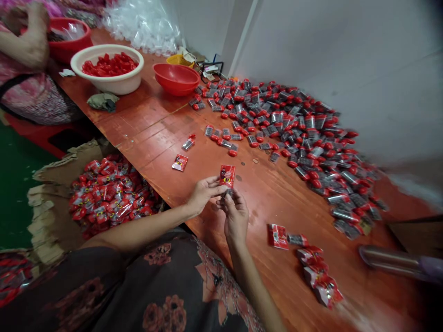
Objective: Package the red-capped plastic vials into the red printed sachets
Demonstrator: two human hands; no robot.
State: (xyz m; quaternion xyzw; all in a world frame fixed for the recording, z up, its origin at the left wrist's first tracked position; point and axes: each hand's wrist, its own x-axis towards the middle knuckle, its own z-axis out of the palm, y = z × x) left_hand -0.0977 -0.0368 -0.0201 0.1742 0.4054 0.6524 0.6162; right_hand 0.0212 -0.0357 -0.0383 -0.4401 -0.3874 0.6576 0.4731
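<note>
In front of my body, my left hand pinches a small red printed packet by its lower left edge. My right hand is closed just below the packet, thumb and fingers around a small dark container, mostly hidden by the fingers. It meets the packet's lower edge; whether it is partly inside, I cannot tell. To the left lie another flat red packet and a clear red-capped container. Right of my hands are one more red packet, a container and a stack of red packets.
A large heap of red-capped containers lies along the wall. A cardboard box of filled red packets stands below the table edge. A white basin of red caps and a red bowl sit farther back. A co-worker's arm shows at upper left.
</note>
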